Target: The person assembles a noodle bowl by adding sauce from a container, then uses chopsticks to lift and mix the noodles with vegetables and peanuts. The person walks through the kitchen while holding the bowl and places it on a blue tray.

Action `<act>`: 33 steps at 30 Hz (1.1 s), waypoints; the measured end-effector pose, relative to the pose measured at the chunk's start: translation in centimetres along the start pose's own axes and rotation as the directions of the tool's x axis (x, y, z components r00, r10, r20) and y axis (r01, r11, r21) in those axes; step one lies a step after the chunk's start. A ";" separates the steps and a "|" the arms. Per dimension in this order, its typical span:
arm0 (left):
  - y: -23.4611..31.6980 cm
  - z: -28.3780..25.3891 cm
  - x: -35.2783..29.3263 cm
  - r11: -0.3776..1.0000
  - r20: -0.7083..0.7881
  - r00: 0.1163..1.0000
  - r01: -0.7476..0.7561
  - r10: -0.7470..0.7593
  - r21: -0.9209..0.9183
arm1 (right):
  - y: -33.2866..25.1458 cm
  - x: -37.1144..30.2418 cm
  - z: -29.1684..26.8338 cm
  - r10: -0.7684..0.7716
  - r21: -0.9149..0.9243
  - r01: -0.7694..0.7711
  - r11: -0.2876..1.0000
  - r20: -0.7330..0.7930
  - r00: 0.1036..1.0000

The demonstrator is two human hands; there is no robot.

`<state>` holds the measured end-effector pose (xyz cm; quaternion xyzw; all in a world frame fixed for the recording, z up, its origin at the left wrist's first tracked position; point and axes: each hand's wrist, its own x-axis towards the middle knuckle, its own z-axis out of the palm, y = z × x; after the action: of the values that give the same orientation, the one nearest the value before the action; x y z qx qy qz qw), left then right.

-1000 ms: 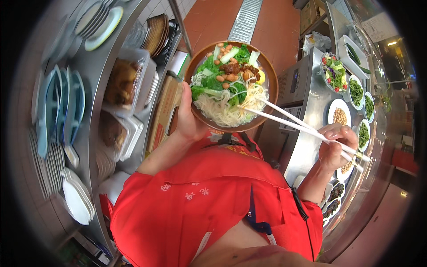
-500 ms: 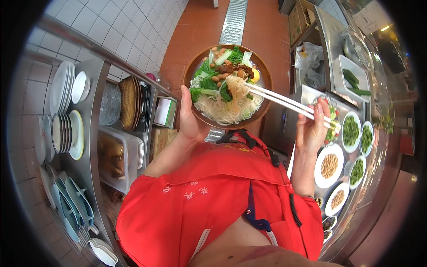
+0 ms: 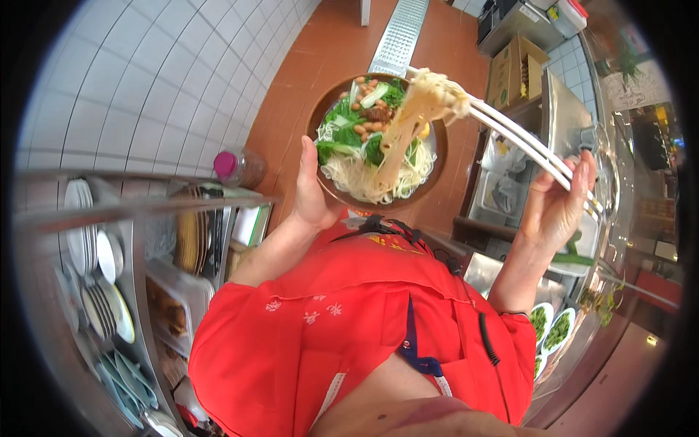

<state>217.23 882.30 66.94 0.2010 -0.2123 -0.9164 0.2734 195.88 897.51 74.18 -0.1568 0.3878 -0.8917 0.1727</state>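
Observation:
My left hand (image 3: 314,186) grips the left side of a brown bowl (image 3: 318,116), its thumb along the rim and its fingers hidden beneath. In the bowl lie pale noodles (image 3: 349,177), green leafy vegetables (image 3: 338,135), peanuts (image 3: 362,130), a dark reddish-brown topping (image 3: 376,114) and a bit of something yellow at the right. White chopsticks (image 3: 520,144) are pinched near their rear ends in my right hand (image 3: 559,204), out to the right of the bowl. Their tips hold a raised clump of noodles (image 3: 437,97), strands trailing back down into the bowl.
At left, a metal shelf holds stacked plates (image 3: 80,218), blue-grey dishes (image 3: 127,382) and a clear plastic bin (image 3: 175,295). A jar with a pink lid (image 3: 227,165) stands by the tiled wall. On the right are a counter with white bowls of greens (image 3: 559,331) and a cardboard box (image 3: 510,76).
My right hand has moved up and to the right with the chopsticks, lifting the noodles higher and stretching them out of the bowl. The left hand still holds the bowl. The view has turned.

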 end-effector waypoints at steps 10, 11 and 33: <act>4.6 6.0 20.2 0.996 0.095 0.992 0.087 -0.088 0.013 | 3.5 16.2 -1.2 -0.268 -0.372 0.345 0.862 0.244 0.932; 4.7 6.0 20.5 0.995 0.113 0.989 0.094 -0.096 0.026 | 3.5 16.2 -1.6 -0.271 -0.331 0.393 0.858 0.358 0.894; 0.7 10.7 47.3 0.998 -0.214 0.977 0.021 -0.008 0.060 | 15.2 43.9 -5.7 0.356 -0.059 -0.359 0.931 -0.061 0.933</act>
<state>175.90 857.00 64.24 0.3083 -0.2083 -0.8844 0.2818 157.23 872.59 65.51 -0.0677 0.4446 -0.8350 0.3170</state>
